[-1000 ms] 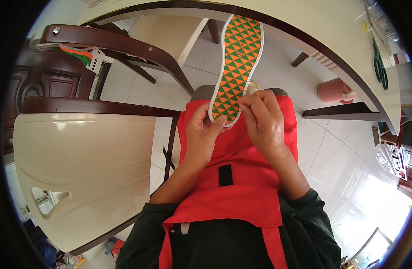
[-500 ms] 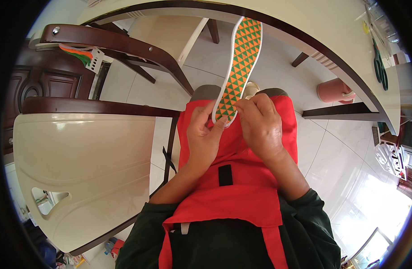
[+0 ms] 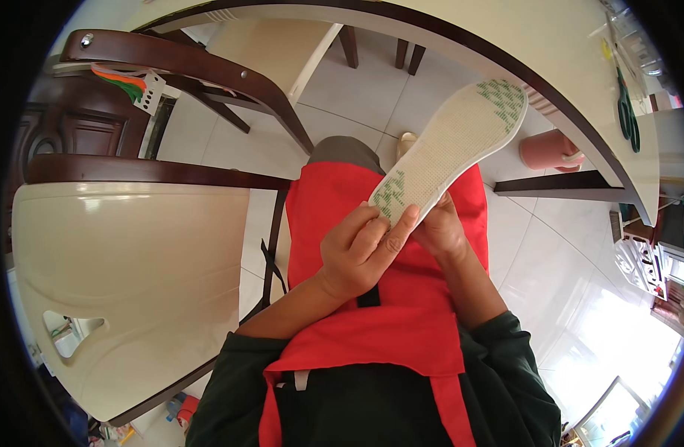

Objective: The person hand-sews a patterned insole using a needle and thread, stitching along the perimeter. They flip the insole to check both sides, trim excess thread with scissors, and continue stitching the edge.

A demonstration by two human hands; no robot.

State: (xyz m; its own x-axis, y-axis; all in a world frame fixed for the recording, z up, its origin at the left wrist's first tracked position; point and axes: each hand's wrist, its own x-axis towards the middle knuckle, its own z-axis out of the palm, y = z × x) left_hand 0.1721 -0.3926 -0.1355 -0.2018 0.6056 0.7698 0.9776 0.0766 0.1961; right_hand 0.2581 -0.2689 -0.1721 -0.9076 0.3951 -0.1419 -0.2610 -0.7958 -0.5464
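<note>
A shoe insole tilts up and to the right over my lap, its pale side towards me with green printed marks at both ends. My left hand grips the near end, its fingers bent at the left edge and one finger along the right edge. Behind that same end is my right hand, closed, its fingertips partly hidden by the insole. Whether it pinches the insole or something small such as a needle or thread, I cannot make out. Under both hands lies a red apron.
A cream table with a dark edge curves across the far side; green-handled scissors lie on it at right. A cream chair stands at left. Orange and green threads hang from a white holed card. A pink bucket is under the table.
The insole has turned over from its orange-and-green patterned side to its pale side and swung right. My left hand has come across its near end; my right hand has moved lower, behind it.
</note>
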